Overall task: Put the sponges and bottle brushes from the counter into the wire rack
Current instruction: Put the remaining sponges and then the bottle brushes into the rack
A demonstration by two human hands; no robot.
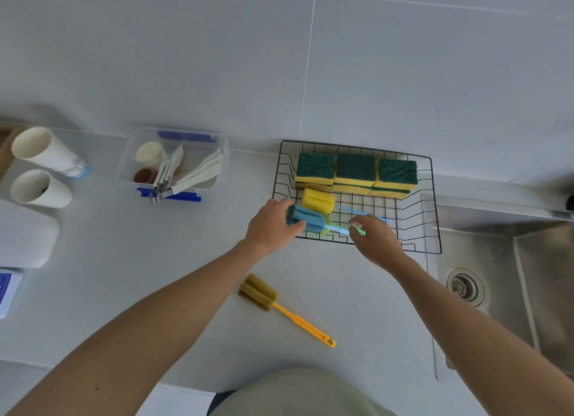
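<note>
A black wire rack (433, 198) stands on the counter against the wall. Several green-and-yellow sponges (355, 172) are stacked along its back. A yellow-headed bottle brush (318, 200) with a blue handle lies in the rack's front left. My left hand (271, 226) grips the foam head of a blue bottle brush (307, 218) over the rack's front edge. My right hand (374, 238) pinches the green handle end of that brush or of one lying under it; I cannot tell which. An olive-headed brush with an orange handle (279, 305) lies on the counter below my hands.
A steel sink (497, 276) with a drain lies right of the rack. A clear plastic box (174, 164) with blue clips holds cups and utensils at the left. Two white paper cups (43, 170) lie further left. A white object (25, 235) sits at the left edge.
</note>
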